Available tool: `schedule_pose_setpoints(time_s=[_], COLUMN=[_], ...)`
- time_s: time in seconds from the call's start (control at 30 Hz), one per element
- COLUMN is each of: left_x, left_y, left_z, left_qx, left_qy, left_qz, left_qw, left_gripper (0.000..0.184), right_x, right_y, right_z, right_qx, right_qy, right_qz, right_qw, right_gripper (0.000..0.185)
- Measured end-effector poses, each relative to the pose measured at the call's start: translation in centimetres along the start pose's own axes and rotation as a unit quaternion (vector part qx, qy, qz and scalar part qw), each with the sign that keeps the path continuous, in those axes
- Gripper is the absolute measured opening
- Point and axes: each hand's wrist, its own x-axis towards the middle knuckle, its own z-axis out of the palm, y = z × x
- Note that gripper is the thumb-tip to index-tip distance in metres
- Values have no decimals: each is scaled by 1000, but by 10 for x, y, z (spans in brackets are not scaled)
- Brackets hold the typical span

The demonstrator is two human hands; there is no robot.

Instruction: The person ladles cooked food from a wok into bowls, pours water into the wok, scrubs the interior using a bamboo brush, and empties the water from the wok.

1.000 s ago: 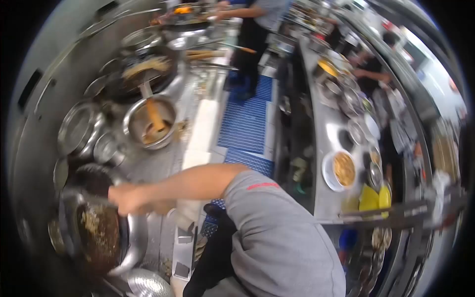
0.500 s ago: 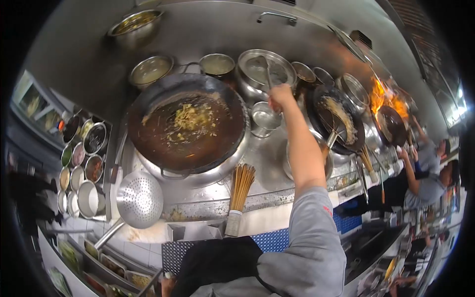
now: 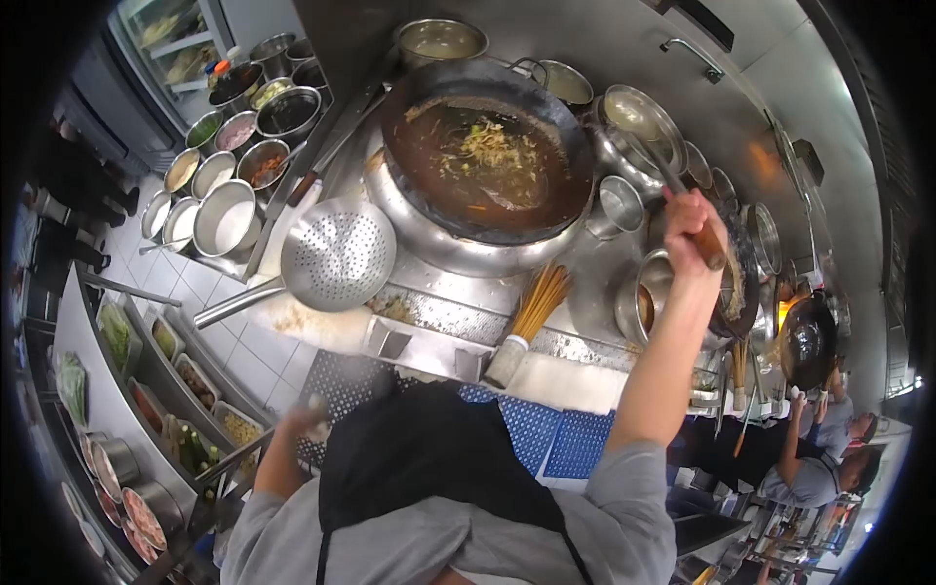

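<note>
My right hand (image 3: 690, 234) is wrapped round the wooden handle of a ladle (image 3: 657, 162). The ladle's head reaches into a round metal pot (image 3: 671, 132) of cloudy liquid at the back right. To the left, a big dark wok (image 3: 456, 83) holds brown liquid with pale shreds and bits of green and orange. My left hand (image 3: 306, 419) is low at the left, beside my black apron, away from the cookware. Motion smears its fingers, and I make out nothing in it.
A perforated strainer (image 3: 339, 253) lies left of the wok's front. A bamboo brush (image 3: 534, 314) stands at the counter's front edge. Several ingredient bowls (image 3: 224, 216) crowd the left. At right, a second wok (image 3: 807, 341) sits near flame, with co-workers (image 3: 804, 478) beside it.
The camera has turned, so the wok appears farther right and higher. My left hand and forearm have come more into view. My right hand still grips the ladle at the pot.
</note>
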Motion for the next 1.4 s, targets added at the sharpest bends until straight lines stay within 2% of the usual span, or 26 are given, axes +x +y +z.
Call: schedule_pose_setpoints(time_s=[0.03,0.1,0.17,0.23,0.27,0.33,0.37,0.4,0.43,0.5,0.57,0.63,0.7,0.73,0.87,0.97,1.0,1.03,1.07,1.1,1.13,1.2,1.27,1.33,1.37,1.4], left_x=[23,-3,-8,42,38,34,52,70,103,113,67,43,21,9,-92,-88,-83,-87,-90,-113,-136,-85,-131,-117,-113,-140], left_y=[-4,36,65,34,38,31,3,-26,-60,-82,-87,-87,-84,-83,-14,-34,-46,-49,-52,-9,35,28,123,183,216,269], left_z=[-6,-27,-40,-32,-34,-32,-26,-19,-10,3,4,8,15,21,18,25,23,22,22,9,-4,-33,-57,-76,-78,-80], left_qx=[49,-3,-25,-20,14,104,198,284,388,228,280,244,118,10,-108,-115,-121,-156,-191,-384,-561,-549,-509,-508,-552,-534], left_qy=[17,38,-15,13,15,23,52,101,172,114,158,145,131,122,156,156,149,139,127,52,-10,-60,-84,-234,-257,-356], left_qz=[62,161,171,230,232,272,359,438,548,373,473,378,255,178,89,116,131,158,184,169,132,138,251,401,396,434], left_qw=[997,986,985,973,972,956,911,847,721,892,820,881,951,976,978,974,973,965,956,906,817,822,819,726,687,632], left_gripper=[46,41,37,33,30,25,22,20,20,18,24,27,29,30,27,23,21,22,22,30,39,48,64,70,76,76], right_x=[-15,-38,-58,-54,-59,-70,-76,-73,-69,-55,-34,-4,41,59,125,155,143,142,138,125,113,86,65,37,24,11], right_y=[25,72,111,123,137,153,154,145,135,110,78,41,-3,-19,-72,-108,-101,-107,-111,-108,-105,-91,-73,-41,-20,2], right_z=[0,-7,-11,-43,-43,-30,-16,-26,-31,-34,-26,-22,-42,-44,-76,-88,-68,-71,-75,-65,-59,-42,-28,-9,-1,3], right_qx=[43,112,143,31,-125,-386,-488,-579,-628,-718,-749,-790,-832,-828,-824,-620,-440,-297,-204,-109,-104,-91,-65,-29,-10,15], right_qy=[-22,-16,4,40,83,148,166,136,136,130,158,197,252,275,319,237,247,158,143,125,109,81,60,25,9,-20], right_qz=[17,30,74,147,87,28,26,8,-31,-104,-151,-191,-228,-227,-241,-136,-120,-113,-110,-108,-91,-74,-53,-56,-56,-41], right_qw=[999,993,987,988,985,910,857,804,766,676,626,548,439,433,401,736,855,935,962,980,984,990,995,998,998,999], right_gripper=[23,18,14,11,9,8,8,27,38,62,64,60,48,41,20,15,23,21,17,14,12,10,12,12,13,13])
